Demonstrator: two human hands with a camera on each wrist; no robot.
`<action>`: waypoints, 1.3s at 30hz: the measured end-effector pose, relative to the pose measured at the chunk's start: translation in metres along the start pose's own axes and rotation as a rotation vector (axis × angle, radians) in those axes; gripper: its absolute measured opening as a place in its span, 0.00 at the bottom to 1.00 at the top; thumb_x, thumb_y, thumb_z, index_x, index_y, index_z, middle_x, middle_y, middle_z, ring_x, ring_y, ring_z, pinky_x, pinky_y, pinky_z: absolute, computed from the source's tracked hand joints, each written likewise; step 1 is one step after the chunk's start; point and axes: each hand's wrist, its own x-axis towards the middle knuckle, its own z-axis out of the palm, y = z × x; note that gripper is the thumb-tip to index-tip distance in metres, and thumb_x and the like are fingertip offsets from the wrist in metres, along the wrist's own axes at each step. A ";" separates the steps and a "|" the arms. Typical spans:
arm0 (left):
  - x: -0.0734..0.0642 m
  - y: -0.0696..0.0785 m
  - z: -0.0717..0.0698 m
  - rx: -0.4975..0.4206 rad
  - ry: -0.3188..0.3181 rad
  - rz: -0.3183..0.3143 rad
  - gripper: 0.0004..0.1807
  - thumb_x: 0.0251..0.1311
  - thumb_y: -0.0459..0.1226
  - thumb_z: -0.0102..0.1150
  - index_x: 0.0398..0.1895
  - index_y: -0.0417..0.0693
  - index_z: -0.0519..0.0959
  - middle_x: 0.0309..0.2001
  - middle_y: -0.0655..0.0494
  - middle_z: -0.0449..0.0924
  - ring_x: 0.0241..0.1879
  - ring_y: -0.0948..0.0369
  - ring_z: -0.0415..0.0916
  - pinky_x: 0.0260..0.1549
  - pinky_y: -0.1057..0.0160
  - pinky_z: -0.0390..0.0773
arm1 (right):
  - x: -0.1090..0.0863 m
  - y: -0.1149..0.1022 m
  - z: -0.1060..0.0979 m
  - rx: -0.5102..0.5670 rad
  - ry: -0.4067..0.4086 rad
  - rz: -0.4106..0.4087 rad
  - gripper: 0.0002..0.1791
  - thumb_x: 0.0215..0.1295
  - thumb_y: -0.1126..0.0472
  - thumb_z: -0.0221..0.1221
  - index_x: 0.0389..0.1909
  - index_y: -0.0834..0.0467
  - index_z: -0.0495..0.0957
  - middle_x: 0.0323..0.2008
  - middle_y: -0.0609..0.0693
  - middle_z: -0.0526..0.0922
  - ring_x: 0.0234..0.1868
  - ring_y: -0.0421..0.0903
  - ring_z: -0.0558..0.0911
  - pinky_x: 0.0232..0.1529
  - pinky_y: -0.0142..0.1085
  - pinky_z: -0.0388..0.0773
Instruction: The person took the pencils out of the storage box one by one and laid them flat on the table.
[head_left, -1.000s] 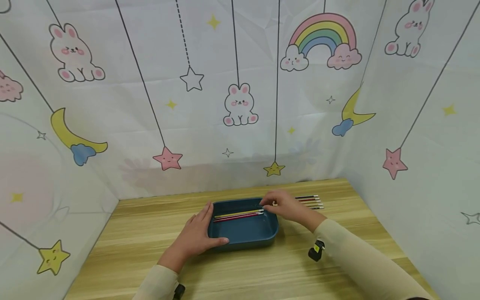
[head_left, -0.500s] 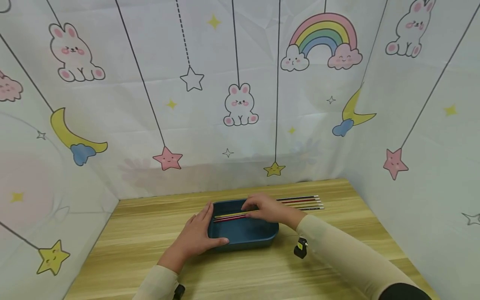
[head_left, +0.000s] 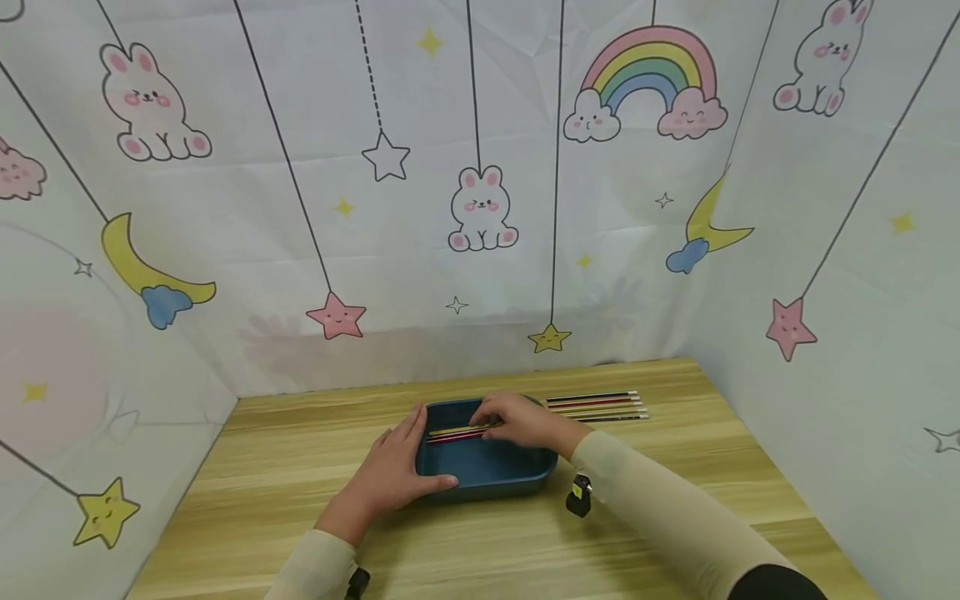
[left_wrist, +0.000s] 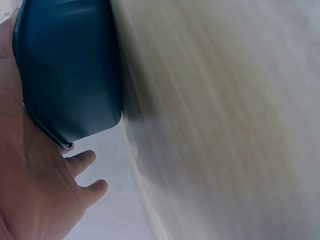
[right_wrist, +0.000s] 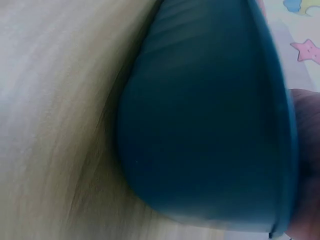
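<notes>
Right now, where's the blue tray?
In the head view, the blue tray is below centre on the table, left hand at its left end, row of pencils to its right.

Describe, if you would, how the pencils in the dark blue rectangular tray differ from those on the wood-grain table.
The slim yellow and red pencils lie inside the dark blue tray; the slim multicoloured pencils, some black, lie on the wood-grain table. The right hand hides the tray pencils' right ends, while the table pencils show white tips there. Both sets lie lengthwise, roughly left to right.
</notes>
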 end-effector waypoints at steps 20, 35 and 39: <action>0.001 -0.001 0.000 0.000 -0.006 -0.007 0.75 0.58 0.78 0.66 0.92 0.41 0.45 0.91 0.43 0.44 0.87 0.43 0.51 0.80 0.31 0.54 | 0.009 -0.002 0.018 -0.047 0.044 0.006 0.12 0.77 0.67 0.69 0.57 0.57 0.90 0.52 0.48 0.88 0.52 0.43 0.87 0.57 0.39 0.85; 0.000 -0.001 0.000 -0.006 -0.012 -0.001 0.74 0.59 0.78 0.65 0.92 0.41 0.44 0.91 0.43 0.43 0.87 0.43 0.51 0.80 0.30 0.54 | 0.009 0.003 0.029 -0.097 0.064 -0.011 0.11 0.75 0.68 0.70 0.54 0.57 0.91 0.50 0.49 0.88 0.52 0.43 0.86 0.58 0.40 0.84; 0.000 0.000 -0.001 -0.010 -0.012 -0.002 0.74 0.60 0.77 0.66 0.92 0.41 0.44 0.91 0.43 0.43 0.87 0.43 0.51 0.80 0.30 0.54 | 0.010 0.004 0.030 -0.117 0.066 -0.008 0.11 0.75 0.68 0.70 0.55 0.57 0.91 0.50 0.48 0.88 0.53 0.43 0.86 0.59 0.40 0.83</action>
